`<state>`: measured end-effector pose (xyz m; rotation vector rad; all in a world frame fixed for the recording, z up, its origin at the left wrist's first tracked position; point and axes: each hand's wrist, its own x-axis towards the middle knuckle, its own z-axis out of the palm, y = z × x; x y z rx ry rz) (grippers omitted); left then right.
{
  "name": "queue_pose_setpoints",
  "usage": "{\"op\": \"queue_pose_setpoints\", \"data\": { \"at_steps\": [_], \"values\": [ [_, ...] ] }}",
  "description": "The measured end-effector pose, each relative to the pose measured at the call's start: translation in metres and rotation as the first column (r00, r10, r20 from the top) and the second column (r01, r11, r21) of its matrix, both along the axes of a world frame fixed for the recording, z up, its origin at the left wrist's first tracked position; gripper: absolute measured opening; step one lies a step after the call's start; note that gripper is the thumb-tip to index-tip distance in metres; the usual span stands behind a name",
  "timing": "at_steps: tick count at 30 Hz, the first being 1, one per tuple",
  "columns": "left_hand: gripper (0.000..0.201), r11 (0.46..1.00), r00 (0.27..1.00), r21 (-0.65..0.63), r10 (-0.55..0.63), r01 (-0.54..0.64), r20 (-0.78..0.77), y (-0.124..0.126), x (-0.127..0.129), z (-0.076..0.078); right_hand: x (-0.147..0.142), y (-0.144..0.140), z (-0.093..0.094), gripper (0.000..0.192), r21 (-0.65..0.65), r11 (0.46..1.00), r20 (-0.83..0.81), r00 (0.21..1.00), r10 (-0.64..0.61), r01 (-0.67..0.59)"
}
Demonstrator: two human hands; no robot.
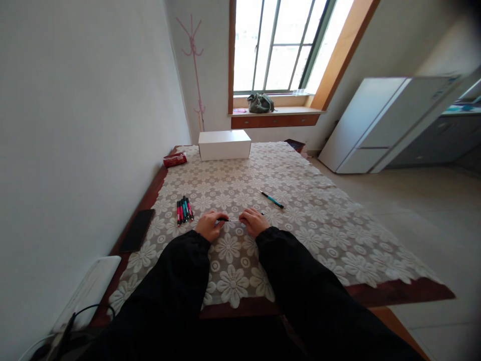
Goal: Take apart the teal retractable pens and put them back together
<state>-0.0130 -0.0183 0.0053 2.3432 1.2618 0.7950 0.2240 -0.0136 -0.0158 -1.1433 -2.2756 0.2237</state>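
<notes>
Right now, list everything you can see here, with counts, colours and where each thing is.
pen in hand: one, thin, dark tip, between both hands
bundle of pens: several, pink and teal, left of the hands
loose pen: one, teal, right of the hands
box: one, white, table's far end
packet: one, red, far left
phone: one, black, left edge
tablecloth: one, white lace, over table
bag: one, green, windowsill
left hand: holds pen
right hand: holds pen

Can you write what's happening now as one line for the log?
left hand: holds pen part | right hand: holds other end | pens: bundled left | single pen: right
</notes>
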Motion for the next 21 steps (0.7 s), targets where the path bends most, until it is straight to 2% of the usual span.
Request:
{"op": "queue_pose_setpoints", "data": {
  "at_steps": [15, 21],
  "values": [
    [0.018, 0.992, 0.998, 0.123, -0.038, 0.032, 0.048, 0.0016, -0.0024, 0.0018, 0.001, 0.0024, -0.0013, 0.012, -0.066, 0.997, -0.005, 1.0, -0.027, 0.026],
    [0.018, 0.992, 0.999, 0.127, -0.008, 0.003, 0.039, 0.0007, -0.0029, 0.0036, 0.0004, 0.0028, -0.0018, 0.013, -0.083, 0.995, 0.003, 0.999, -0.046, 0.047]
  ]
}}
